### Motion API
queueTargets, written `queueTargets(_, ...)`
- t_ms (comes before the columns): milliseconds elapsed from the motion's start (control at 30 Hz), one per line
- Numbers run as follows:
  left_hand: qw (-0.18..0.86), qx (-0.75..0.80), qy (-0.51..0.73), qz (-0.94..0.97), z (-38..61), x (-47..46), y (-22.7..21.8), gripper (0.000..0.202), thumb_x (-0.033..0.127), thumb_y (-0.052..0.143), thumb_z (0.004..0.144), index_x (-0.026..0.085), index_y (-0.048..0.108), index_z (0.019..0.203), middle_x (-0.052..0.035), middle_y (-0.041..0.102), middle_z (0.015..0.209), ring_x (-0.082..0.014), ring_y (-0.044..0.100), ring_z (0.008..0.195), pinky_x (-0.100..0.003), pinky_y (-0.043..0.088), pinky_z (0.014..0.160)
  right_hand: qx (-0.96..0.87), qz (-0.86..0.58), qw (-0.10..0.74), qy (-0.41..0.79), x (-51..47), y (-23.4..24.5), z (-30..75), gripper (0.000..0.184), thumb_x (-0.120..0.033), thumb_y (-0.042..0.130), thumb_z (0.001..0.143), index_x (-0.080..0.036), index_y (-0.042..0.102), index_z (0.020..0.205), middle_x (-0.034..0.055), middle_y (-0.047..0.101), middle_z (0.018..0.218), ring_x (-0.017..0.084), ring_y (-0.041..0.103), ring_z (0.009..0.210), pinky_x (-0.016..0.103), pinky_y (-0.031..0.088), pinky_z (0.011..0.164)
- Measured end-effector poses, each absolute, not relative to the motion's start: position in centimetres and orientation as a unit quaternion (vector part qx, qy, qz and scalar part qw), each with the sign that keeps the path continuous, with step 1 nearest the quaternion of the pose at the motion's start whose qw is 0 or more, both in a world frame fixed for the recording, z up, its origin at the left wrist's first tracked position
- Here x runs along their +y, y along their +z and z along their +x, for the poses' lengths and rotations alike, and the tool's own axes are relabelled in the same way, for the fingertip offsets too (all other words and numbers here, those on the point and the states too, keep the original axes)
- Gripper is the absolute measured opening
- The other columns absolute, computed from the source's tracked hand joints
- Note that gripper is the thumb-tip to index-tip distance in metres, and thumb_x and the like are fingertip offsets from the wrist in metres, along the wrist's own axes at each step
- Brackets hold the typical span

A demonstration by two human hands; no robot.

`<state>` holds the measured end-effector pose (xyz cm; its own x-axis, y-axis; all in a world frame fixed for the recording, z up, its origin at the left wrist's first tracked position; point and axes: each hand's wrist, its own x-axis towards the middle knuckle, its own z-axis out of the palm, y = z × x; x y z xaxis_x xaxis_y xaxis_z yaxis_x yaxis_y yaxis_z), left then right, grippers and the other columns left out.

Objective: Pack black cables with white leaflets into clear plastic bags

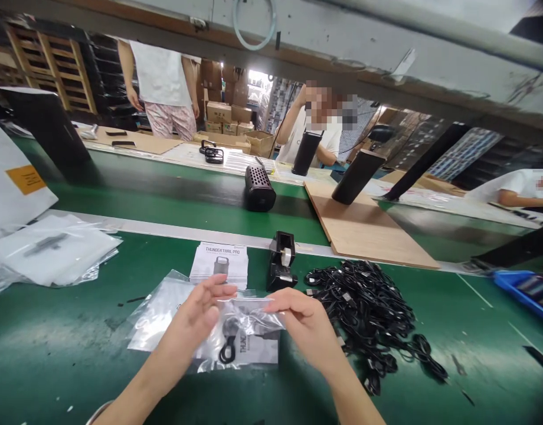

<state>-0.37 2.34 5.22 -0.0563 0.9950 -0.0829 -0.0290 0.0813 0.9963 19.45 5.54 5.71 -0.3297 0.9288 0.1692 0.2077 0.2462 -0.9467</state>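
A clear plastic bag [254, 321] lies in front of me, with a coiled black cable [228, 349] and a printed leaflet [258, 348] showing through it. My right hand [304, 319] pinches the bag's upper right edge between thumb and fingers. At the bag's upper left, my left hand [198, 313] has its fingers spread and thumb apart; whether it touches the film is unclear. More clear bags with white sheets [154, 316] lie under and beside my left hand. Just beyond are a stack of "Thunder Trail Pro" booklets [221, 262] and a black tape dispenser [282, 262].
A tangled heap of black cables [364, 313] is on the right, beyond it a blue tray [514, 286]. Plastic bags [54, 251] are piled at left. A black perforated speaker [259, 189] and a wooden board [373, 230] lie across the green belt. Co-workers stand opposite; a beam hangs overhead.
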Motion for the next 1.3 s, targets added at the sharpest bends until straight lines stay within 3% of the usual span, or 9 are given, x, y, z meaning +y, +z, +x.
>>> queueTargets(200, 0.561, 0.569, 0.433, 0.417, 1.2, 2.3, 3.9, 0.028, 0.044, 0.066, 0.064, 0.018, 0.063, 0.075, 0.0005, 0.062, 0.064, -0.0142, 0.056, 0.057, -0.024, 0.046, 0.052, -0.652, -0.461, 0.434, 0.416, 6.0, 5.7, 20.0, 0.022, -0.019, 0.044, 0.082, -0.022, 0.065, 0.081, 0.0054, 0.061, 0.100, 0.017, 0.059, 0.084, 0.030, 0.047, 0.071)
queueTargets(333, 0.487, 0.599, 0.496, 0.397, 1.0, 2.2, 3.7, 0.036, 0.043, 0.068, 0.062, 0.018, 0.061, 0.087, 0.0015, 0.058, 0.069, -0.0122, 0.054, 0.056, -0.024, 0.045, 0.052, -0.536, -0.639, 0.436, 0.337, 8.7, 5.1, 21.1, 0.027, -0.043, 0.050, 0.079, -0.019, 0.062, 0.084, 0.0044, 0.061, 0.079, 0.015, 0.056, 0.056, 0.029, 0.043, 0.057)
queueTargets(433, 0.457, 0.599, 0.519, 0.403, 0.8, 2.2, 3.6, 0.039, 0.043, 0.067, 0.063, 0.019, 0.058, 0.092, 0.0035, 0.051, 0.069, -0.0109, 0.052, 0.055, -0.023, 0.046, 0.053, -0.536, -0.642, 0.406, 0.367, 10.1, 4.5, 21.0, 0.029, -0.047, 0.063, 0.067, -0.018, 0.062, 0.065, 0.0014, 0.059, 0.066, 0.013, 0.054, 0.046, 0.029, 0.042, 0.053)
queueTargets(500, 0.449, 0.599, 0.525, 0.405, 0.9, 2.3, 3.5, 0.037, 0.043, 0.066, 0.065, 0.020, 0.057, 0.092, 0.0051, 0.047, 0.066, -0.0098, 0.050, 0.053, -0.022, 0.045, 0.052, -0.521, -0.629, 0.419, 0.397, 10.2, 4.3, 20.4, 0.030, -0.048, 0.062, 0.068, -0.018, 0.061, 0.069, 0.0007, 0.060, 0.067, 0.012, 0.055, 0.045, 0.028, 0.044, 0.051)
queueTargets(667, 0.437, 0.599, 0.532, 0.409, 1.1, 2.4, 3.3, 0.036, 0.043, 0.062, 0.068, 0.019, 0.055, 0.094, 0.0054, 0.044, 0.065, -0.0098, 0.049, 0.053, -0.021, 0.044, 0.048, -0.491, -0.579, 0.481, 0.438, 8.2, 3.3, 18.9, 0.031, -0.047, 0.054, 0.076, -0.017, 0.059, 0.072, 0.0077, 0.055, 0.108, 0.018, 0.062, 0.085, 0.031, 0.048, 0.076)
queueTargets(800, 0.438, 0.594, 0.534, 0.413, 0.9, 2.6, 3.0, 0.037, 0.042, 0.063, 0.068, 0.020, 0.054, 0.096, 0.0064, 0.042, 0.066, -0.0084, 0.045, 0.051, -0.019, 0.040, 0.045, -0.513, -0.618, 0.461, 0.376, 6.8, 1.5, 18.7, 0.028, -0.042, 0.057, 0.074, -0.017, 0.059, 0.062, 0.0096, 0.049, 0.109, 0.022, 0.049, 0.105, 0.032, 0.039, 0.086)
queueTargets(933, 0.439, 0.598, 0.525, 0.417, 0.5, 2.6, 2.6, 0.036, 0.041, 0.062, 0.069, 0.022, 0.053, 0.098, 0.0069, 0.043, 0.067, -0.0079, 0.044, 0.051, -0.019, 0.038, 0.045, -0.522, -0.642, 0.413, 0.380, 4.9, 1.3, 18.6, 0.029, -0.040, 0.059, 0.072, -0.018, 0.054, 0.054, 0.0066, 0.052, 0.090, 0.019, 0.052, 0.081, 0.029, 0.040, 0.071)
queueTargets(1100, 0.435, 0.587, 0.515, 0.449, 0.9, 2.1, 2.6, 0.027, 0.035, 0.058, 0.074, 0.023, 0.051, 0.097, 0.0068, 0.046, 0.066, -0.0091, 0.051, 0.055, -0.019, 0.043, 0.050, -0.505, -0.516, 0.404, 0.562, 2.6, 3.4, 16.0, 0.028, -0.041, 0.055, 0.076, -0.016, 0.055, 0.063, -0.0030, 0.046, 0.059, 0.011, 0.042, 0.056, 0.021, 0.035, 0.054)
queueTargets(1300, 0.408, 0.575, 0.533, 0.468, 1.2, 0.9, 2.7, 0.026, 0.027, 0.058, 0.074, 0.026, 0.048, 0.098, 0.0064, 0.051, 0.069, -0.0090, 0.057, 0.063, -0.018, 0.047, 0.058, -0.478, -0.532, 0.349, 0.606, 4.1, 3.1, 14.0, 0.037, -0.048, 0.054, 0.073, -0.012, 0.058, 0.064, 0.0021, 0.059, 0.058, 0.007, 0.042, 0.038, 0.020, 0.030, 0.040)
